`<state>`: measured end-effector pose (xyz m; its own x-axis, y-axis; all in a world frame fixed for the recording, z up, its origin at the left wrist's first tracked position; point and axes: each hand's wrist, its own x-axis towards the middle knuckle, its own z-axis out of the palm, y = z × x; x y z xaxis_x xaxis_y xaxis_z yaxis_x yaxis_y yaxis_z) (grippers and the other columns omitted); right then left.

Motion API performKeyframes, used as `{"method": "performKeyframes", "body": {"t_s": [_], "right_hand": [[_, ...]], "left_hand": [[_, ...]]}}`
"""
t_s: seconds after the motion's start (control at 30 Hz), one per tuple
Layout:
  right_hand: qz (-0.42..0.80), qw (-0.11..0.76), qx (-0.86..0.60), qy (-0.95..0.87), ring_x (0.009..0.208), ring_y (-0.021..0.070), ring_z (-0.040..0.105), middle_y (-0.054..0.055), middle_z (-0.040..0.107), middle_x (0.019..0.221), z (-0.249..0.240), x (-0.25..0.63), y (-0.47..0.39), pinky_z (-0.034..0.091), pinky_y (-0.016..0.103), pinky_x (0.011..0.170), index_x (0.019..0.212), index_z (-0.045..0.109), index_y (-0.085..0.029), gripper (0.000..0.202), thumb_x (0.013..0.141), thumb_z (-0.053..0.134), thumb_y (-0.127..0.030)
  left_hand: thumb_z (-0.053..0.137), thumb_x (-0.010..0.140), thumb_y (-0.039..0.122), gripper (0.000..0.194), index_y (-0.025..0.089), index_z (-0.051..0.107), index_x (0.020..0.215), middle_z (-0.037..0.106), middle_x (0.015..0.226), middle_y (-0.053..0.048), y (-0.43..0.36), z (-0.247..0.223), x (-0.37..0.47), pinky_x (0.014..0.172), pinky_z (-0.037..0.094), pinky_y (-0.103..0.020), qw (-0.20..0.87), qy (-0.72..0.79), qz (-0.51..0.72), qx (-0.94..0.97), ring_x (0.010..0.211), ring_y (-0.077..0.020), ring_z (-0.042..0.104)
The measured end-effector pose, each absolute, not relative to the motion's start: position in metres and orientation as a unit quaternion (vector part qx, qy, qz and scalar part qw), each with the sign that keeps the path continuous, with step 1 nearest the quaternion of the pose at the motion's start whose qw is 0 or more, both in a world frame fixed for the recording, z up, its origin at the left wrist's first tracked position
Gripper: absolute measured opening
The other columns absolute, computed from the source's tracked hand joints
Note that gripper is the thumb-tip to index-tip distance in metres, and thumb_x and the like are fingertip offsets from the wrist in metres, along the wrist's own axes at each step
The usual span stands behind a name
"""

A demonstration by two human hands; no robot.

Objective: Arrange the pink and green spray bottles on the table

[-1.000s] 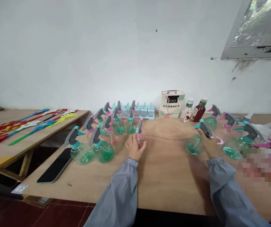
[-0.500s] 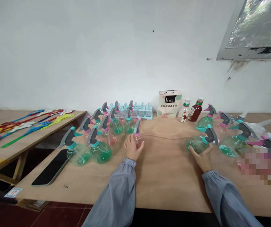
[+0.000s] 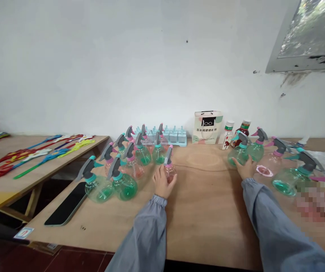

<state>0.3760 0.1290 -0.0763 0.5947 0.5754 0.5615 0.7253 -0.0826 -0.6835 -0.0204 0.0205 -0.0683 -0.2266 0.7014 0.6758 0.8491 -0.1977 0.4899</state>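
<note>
My left hand (image 3: 164, 182) is closed round a clear pink spray bottle (image 3: 170, 172) with a grey and pink trigger head, upright on the table. My right hand (image 3: 244, 168) grips a clear green spray bottle (image 3: 237, 155) with a teal and grey head, in front of two drink bottles. Several green and pink spray bottles (image 3: 125, 186) stand grouped to the left of my left hand. To the right of my right hand are more: a green one (image 3: 257, 151) with a pink nozzle, a pink one (image 3: 269, 162) and a green one (image 3: 288, 179).
Behind the left group stands a light blue lidded container (image 3: 176, 136). A paper bag (image 3: 207, 130) and a drink bottle (image 3: 228, 134) are near the wall. A phone (image 3: 66, 206) lies at the table's left edge. Colourful flower-shaped items (image 3: 43, 156) cover another table.
My right hand has moved the green spray bottle back toward the wall, and the bottle now stands more upright. My left hand stays at the pink bottle. The view has shifted slightly left.
</note>
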Motion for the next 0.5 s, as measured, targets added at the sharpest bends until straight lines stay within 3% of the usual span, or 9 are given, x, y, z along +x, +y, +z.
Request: {"method": "performKeyframes", "body": {"t_s": [0.33,0.5], "right_hand": [[-0.053,0.514,-0.769,-0.378,0.122,0.0462,0.044,0.033,0.047,0.129,-0.063,0.367,0.149,0.031,0.062,0.101,0.138,0.038,-0.003,0.104,0.067,0.066,-0.073],[-0.09,0.61,-0.698,-0.364,0.123,0.0409,0.042,0.028,0.045,0.131,-0.068,0.336,0.125,0.029,0.062,0.103,0.136,0.037,-0.006,0.098,0.071,0.06,-0.075]], "left_hand": [[0.06,0.082,0.044,0.066,0.014,0.04,0.137,0.054,0.129,-0.02,0.018,-0.068,-0.021,0.097,0.041,-0.046,0.071,-0.628,-0.462,-0.622,0.121,-0.0316,0.053],[0.06,0.081,0.044,0.068,0.013,0.04,0.138,0.055,0.128,-0.02,0.016,-0.068,-0.016,0.098,0.042,-0.045,0.061,-0.615,-0.454,-0.642,0.121,-0.0309,0.053]]}}
